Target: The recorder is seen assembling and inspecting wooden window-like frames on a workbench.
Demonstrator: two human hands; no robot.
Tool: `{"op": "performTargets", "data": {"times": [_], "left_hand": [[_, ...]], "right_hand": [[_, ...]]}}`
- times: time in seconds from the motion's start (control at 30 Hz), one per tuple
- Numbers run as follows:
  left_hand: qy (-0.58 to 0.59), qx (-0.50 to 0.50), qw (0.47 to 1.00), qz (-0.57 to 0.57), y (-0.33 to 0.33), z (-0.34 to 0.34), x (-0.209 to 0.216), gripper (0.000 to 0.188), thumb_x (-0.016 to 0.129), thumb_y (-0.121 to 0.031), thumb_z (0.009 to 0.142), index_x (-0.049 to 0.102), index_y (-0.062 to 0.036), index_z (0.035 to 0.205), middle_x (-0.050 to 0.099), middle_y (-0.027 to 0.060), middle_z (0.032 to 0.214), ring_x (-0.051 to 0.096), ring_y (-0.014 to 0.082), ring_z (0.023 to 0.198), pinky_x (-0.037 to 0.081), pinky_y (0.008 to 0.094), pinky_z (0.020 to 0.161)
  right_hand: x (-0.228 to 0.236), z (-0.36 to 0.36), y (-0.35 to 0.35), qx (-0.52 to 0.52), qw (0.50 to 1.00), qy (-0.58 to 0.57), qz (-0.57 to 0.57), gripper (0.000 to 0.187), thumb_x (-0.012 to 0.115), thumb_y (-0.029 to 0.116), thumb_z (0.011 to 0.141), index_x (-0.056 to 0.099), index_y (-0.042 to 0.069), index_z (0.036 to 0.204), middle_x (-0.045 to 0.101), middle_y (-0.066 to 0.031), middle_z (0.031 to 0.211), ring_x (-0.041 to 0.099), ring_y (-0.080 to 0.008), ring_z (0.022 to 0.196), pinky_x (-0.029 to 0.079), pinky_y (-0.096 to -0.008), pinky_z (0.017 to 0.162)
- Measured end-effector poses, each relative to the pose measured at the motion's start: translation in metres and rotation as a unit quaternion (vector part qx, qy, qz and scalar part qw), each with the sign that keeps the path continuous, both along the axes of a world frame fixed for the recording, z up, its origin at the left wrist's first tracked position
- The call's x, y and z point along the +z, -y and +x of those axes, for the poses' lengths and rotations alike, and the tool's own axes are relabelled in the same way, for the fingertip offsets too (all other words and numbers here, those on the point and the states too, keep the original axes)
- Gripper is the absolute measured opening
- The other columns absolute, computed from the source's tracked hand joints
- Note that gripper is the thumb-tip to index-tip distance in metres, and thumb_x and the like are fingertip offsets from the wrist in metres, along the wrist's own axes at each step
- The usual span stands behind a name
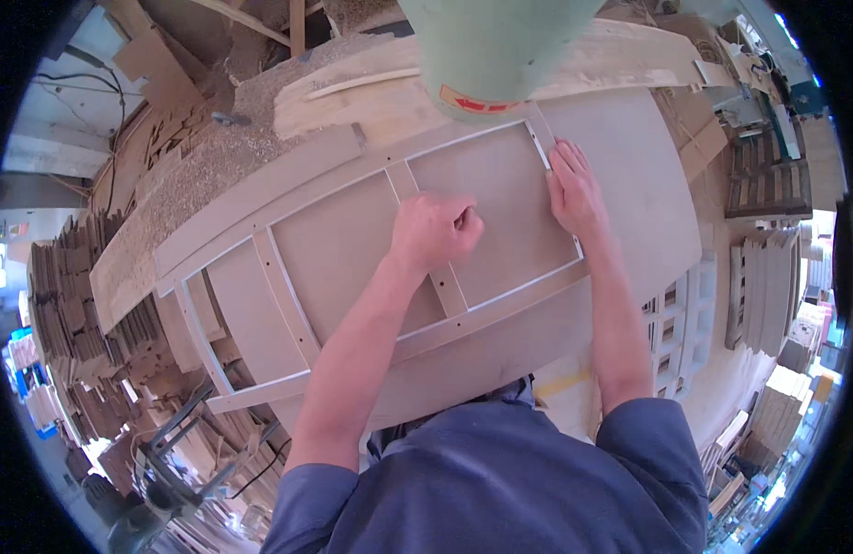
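A long wooden frame (291,294) with crossbars and white inner edges lies at a slant across a flat brown board (630,175). Small dark holes dot its rails. My left hand (436,231) is closed in a fist over the middle crossbar (450,292); whatever it may hold is hidden inside the fingers. At the frame's right end, my right hand (579,192) rests with fingers stretched along the end rail (537,143).
Beyond the frame lie a loose flat strip (260,198) and a pale plank (353,102). A large light-green cylindrical machine part (496,55) hangs over the far edge. Stacked wooden pieces (85,286) stand left, and a slatted pallet (768,175) stands right.
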State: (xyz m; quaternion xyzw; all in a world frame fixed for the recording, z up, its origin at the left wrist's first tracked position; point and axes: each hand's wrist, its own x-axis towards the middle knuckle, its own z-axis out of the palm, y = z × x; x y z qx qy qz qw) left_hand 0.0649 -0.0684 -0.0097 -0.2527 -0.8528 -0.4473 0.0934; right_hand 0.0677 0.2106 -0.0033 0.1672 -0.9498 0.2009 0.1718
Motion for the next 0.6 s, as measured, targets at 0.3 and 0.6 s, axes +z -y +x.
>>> {"op": "performTargets", "data": {"times": [0.3,0.6], "left_hand": [[0.013,0.021,0.999,-0.021,0.0,-0.003,0.002,0.005,0.067,-0.017,0.077,0.069,-0.0127,0.074,0.068,0.0092,0.066,0.066,0.0332,0.06,0.054,0.044,0.054],[-0.014,-0.002,1.0,-0.021,-0.013,-0.01,-0.009,0.006,0.069,-0.016,0.078,0.074,-0.0138,0.082,0.068,0.0094,0.066,0.068,0.0294,0.061,0.054,0.0402,0.056]], "right_hand": [[0.014,0.114,0.105,0.018,1.0,0.002,0.011,0.03,0.068,0.009,0.084,0.061,-0.003,0.11,0.061,-0.025,0.124,0.056,-0.0413,0.126,0.044,-0.0536,0.111],[0.018,0.139,0.177,-0.048,0.997,0.037,-0.046,0.033,0.074,0.018,0.083,0.065,-0.002,0.107,0.064,-0.019,0.122,0.059,-0.0357,0.123,0.047,-0.0487,0.11]]}}
